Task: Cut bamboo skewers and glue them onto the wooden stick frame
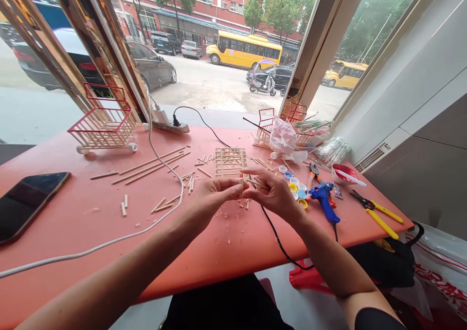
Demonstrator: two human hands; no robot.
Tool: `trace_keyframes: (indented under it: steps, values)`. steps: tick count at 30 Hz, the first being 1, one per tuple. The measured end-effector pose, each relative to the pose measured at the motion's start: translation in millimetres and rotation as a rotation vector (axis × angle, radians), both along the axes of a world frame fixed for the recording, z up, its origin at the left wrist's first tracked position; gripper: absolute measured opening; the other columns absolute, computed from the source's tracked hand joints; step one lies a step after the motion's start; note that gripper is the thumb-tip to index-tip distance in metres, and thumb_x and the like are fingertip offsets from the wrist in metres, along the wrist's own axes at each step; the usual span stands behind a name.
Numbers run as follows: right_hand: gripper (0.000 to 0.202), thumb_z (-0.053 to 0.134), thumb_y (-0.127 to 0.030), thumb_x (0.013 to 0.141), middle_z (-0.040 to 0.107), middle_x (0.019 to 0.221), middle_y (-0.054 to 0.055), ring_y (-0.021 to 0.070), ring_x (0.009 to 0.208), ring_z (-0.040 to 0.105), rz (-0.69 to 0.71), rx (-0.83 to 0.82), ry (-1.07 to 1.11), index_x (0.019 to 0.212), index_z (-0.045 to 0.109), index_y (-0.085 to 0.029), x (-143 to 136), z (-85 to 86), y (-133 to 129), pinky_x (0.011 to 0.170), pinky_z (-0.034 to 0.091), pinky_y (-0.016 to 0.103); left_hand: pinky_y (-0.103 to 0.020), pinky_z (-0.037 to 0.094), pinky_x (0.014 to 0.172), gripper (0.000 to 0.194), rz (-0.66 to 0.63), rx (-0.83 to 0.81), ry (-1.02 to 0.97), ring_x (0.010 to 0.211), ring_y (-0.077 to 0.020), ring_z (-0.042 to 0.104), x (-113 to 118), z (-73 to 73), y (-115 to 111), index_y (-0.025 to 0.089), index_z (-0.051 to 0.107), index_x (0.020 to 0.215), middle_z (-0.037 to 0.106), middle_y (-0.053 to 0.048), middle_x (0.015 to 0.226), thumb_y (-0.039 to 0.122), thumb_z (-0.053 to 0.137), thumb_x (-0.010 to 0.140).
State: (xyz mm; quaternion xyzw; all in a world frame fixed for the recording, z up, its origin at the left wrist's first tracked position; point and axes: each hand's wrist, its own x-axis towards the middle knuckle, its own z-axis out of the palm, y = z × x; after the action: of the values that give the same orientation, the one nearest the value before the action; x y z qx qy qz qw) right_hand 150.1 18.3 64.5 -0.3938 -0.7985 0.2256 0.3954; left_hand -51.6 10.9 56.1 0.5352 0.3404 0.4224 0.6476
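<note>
Both hands meet over the middle of the pink table (204,252). My left hand (222,190) pinches a short wooden stick (241,179) that stands roughly upright and shows red near its top. My right hand (268,186) is at the same stick, thumb and fingers drawn together at its lower part, with the index finger stretched over its top. Just behind the fingers stands a small frame of wooden sticks (230,160), partly covered by the hands. Cut stick pieces (191,184) lie to the left of my left hand.
Right of my hands are bottle caps (292,187), a blue glue gun (324,201), yellow-handled pliers (379,213) and a bowl of red paint (345,173). A stick-built cart (105,120) stands back left. A white cable (164,213) crosses the table near a phone (29,203).
</note>
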Motion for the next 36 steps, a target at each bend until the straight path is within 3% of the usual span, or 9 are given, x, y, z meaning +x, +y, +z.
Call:
trace_keyframes:
  steps: [3, 7, 17, 21, 24, 26, 28, 33, 36]
  values:
    - [0.06, 0.077, -0.051, 0.088, 0.053, 0.066, -0.007, 0.0085, 0.055, 0.039, 0.035, 0.064, -0.167, 0.138, 0.062, -0.02, -2.6, -5.1, -4.1, 0.057, 0.033, 0.021, -0.035, 0.056, 0.091, 0.028, 0.0, -0.029, -0.019, 0.096, -0.0266, 0.076, -3.2, -4.1, 0.3, 0.018, 0.084, 0.096, 0.083, -0.01, 0.097, 0.042, 0.079, 0.082]
    - [0.046, 0.067, -0.047, 0.097, 0.067, 0.078, -0.002, 0.0077, 0.056, 0.047, 0.038, 0.132, -0.259, 0.134, 0.064, -0.019, -8.4, -13.8, -6.9, 0.059, 0.036, 0.021, -0.034, 0.055, 0.09, 0.026, 0.018, -0.046, 0.006, 0.092, -0.0259, 0.076, -8.6, -12.0, -1.5, 0.017, 0.084, 0.093, 0.082, -0.008, 0.09, 0.041, 0.077, 0.085]
    - [0.038, 0.055, -0.04, 0.104, 0.072, 0.078, 0.002, 0.0101, 0.061, 0.055, 0.064, 0.279, -0.316, 0.132, 0.064, -0.015, -11.6, -18.7, -7.4, 0.063, 0.039, 0.023, -0.039, 0.053, 0.099, 0.032, 0.032, -0.092, -0.067, 0.1, -0.0295, 0.076, -7.6, -18.9, -6.1, 0.015, 0.084, 0.093, 0.082, -0.011, 0.099, 0.045, 0.08, 0.082]
    - [0.043, 0.062, -0.044, 0.1, 0.068, 0.081, 0.0, 0.0092, 0.06, 0.05, 0.046, 0.1, -0.25, 0.135, 0.063, -0.019, -12.8, -16.9, -8.4, 0.062, 0.037, 0.023, -0.039, 0.054, 0.098, 0.032, 0.066, -0.089, -0.079, 0.101, -0.0288, 0.076, -4.2, -16.5, -10.3, 0.016, 0.083, 0.095, 0.082, -0.011, 0.101, 0.045, 0.08, 0.082]
    - [0.059, 0.068, -0.054, 0.093, 0.047, 0.066, -0.008, 0.0097, 0.055, 0.039, 0.044, -0.115, -0.058, 0.14, 0.055, -0.021, -9.9, -12.0, -6.8, 0.056, 0.034, 0.022, -0.04, 0.056, 0.095, 0.033, 0.115, -0.091, -0.114, 0.095, -0.028, 0.077, -7.5, -10.0, -9.3, 0.016, 0.082, 0.094, 0.082, -0.011, 0.094, 0.045, 0.083, 0.078]
    - [0.055, 0.058, -0.06, 0.097, 0.037, 0.065, -0.009, 0.0111, 0.056, 0.037, 0.062, -0.203, 0.06, 0.134, 0.055, -0.02, -6.7, -5.0, -6.5, 0.056, 0.033, 0.023, -0.039, 0.057, 0.095, 0.032, 0.203, -0.07, -0.162, 0.091, -0.0259, 0.077, -14.1, -3.6, -5.2, 0.017, 0.081, 0.093, 0.082, -0.009, 0.089, 0.044, 0.086, 0.076]
    - [0.042, 0.044, -0.056, 0.104, 0.043, 0.069, -0.005, 0.012, 0.061, 0.041, 0.079, -0.236, 0.067, 0.115, 0.06, -0.019, -5.1, 4.8, -9.7, 0.059, 0.035, 0.024, -0.035, 0.056, 0.092, 0.028, 0.324, -0.023, -0.204, 0.092, -0.0232, 0.077, -22.6, 2.7, 0.7, 0.018, 0.08, 0.09, 0.082, -0.008, 0.088, 0.041, 0.087, 0.075]
    - [0.022, 0.046, -0.025, 0.106, 0.065, 0.082, 0.001, 0.0134, 0.075, 0.054, 0.255, -0.276, -0.48, 0.091, 0.062, -0.019, -14.6, 23.1, -32.8, 0.068, 0.035, 0.026, -0.03, 0.056, 0.086, 0.025, 0.432, 0.02, -0.248, 0.093, -0.0212, 0.077, -34.5, 10.0, 9.3, 0.019, 0.078, 0.089, 0.082, -0.005, 0.087, 0.037, 0.088, 0.074]
    - [0.022, 0.048, -0.021, 0.104, 0.067, 0.083, 0.003, 0.014, 0.071, 0.052, 0.178, -0.19, -0.732, 0.086, 0.06, -0.018, -21.9, 17.7, -44.5, 0.063, 0.029, 0.028, -0.028, 0.056, 0.084, 0.026, 0.421, 0.003, -0.244, 0.09, -0.02, 0.077, -32.1, 10.7, 6.9, 0.018, 0.078, 0.089, 0.081, -0.005, 0.085, 0.037, 0.087, 0.074]
